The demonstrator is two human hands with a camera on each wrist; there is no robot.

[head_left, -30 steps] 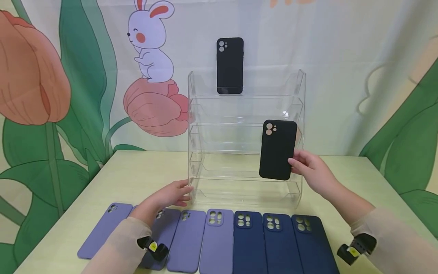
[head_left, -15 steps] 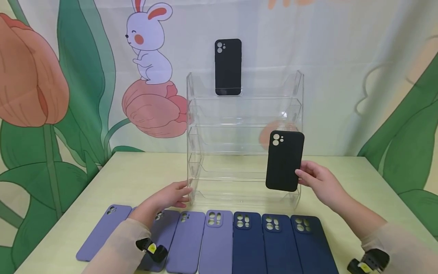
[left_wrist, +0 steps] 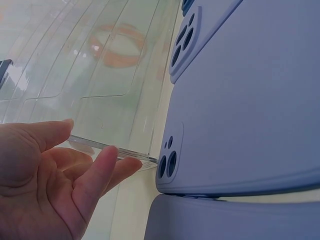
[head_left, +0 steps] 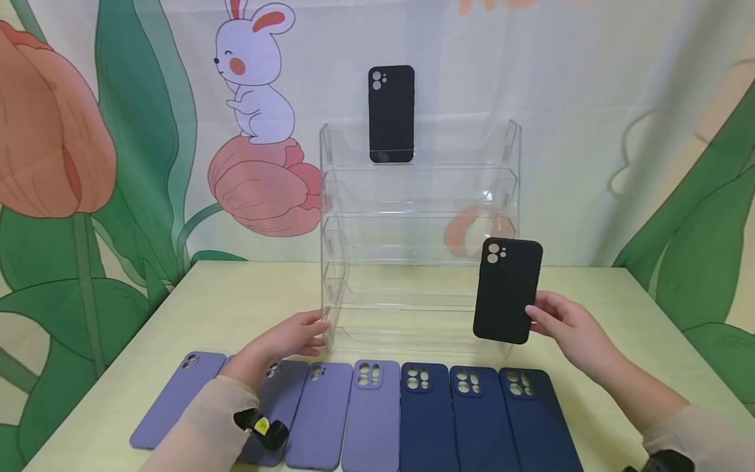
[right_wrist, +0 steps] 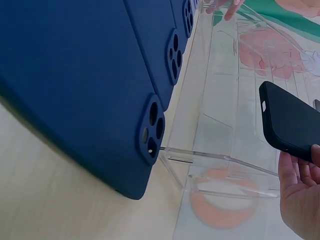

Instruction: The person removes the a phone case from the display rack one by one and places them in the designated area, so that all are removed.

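Observation:
My right hand pinches a black phone case by its lower right edge, thumb in front and fingers behind. The case is upright, slightly tilted, before the right side of a clear acrylic display rack. In the right wrist view the same case shows its side edge. My left hand grips the rack's left side panel low down; in the left wrist view the panel edge runs between thumb and fingers. Another black phone case stands in the rack's top tier, left of centre.
Along the table front lies a row of phone cases: several purple ones on the left, then navy ones on the right. My left forearm crosses over part of the purple cases. A printed cloth hangs behind the yellowish table.
My right hand has moved right and down with the black phone case, away from the rack's middle toward its right edge. My left hand keeps its place on the rack.

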